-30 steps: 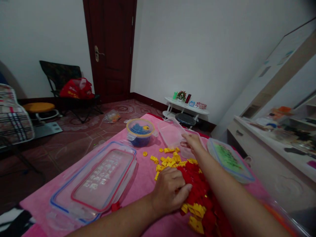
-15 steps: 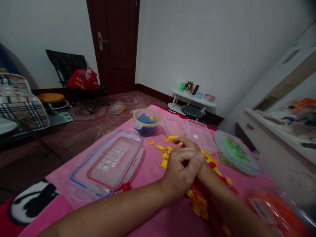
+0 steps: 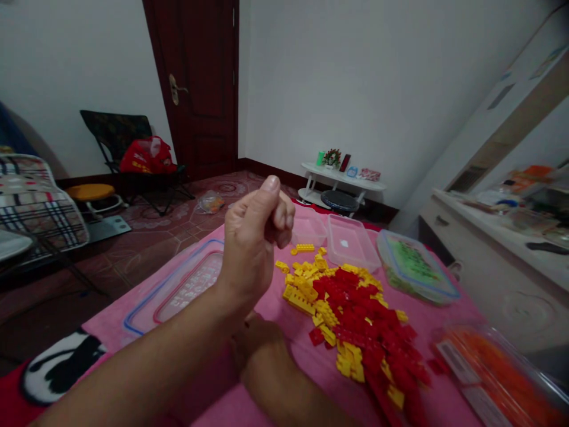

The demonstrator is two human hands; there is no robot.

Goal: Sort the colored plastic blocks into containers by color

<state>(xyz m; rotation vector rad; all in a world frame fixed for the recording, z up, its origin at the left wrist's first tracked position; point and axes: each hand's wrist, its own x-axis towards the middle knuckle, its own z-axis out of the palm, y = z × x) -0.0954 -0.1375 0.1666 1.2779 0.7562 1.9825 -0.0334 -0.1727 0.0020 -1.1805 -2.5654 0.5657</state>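
Note:
My left hand (image 3: 258, 234) is raised above the pink cloth (image 3: 267, 302), closed in a fist with the thumb on top; whether anything is inside it is hidden. Below that forearm lies my right hand (image 3: 260, 350), low on the cloth, its fingers covered by the arm. To the right spreads a pile of red and yellow bricks (image 3: 355, 314). A large clear lid with a blue and red rim (image 3: 178, 284) lies on the left. Behind the pile stands an empty clear box (image 3: 351, 243).
A lidded box of green pieces (image 3: 415, 270) sits at the right, a box of orange pieces (image 3: 498, 379) at the bottom right. A white cabinet (image 3: 489, 237) runs along the right. On the floor beyond are a folding chair with a red bag (image 3: 144, 157) and a low white table (image 3: 342, 178).
My left hand has lifted off the brick pile and closed into a raised fist. My right hand has drawn back from the clear box to under the left forearm. The camera has shifted.

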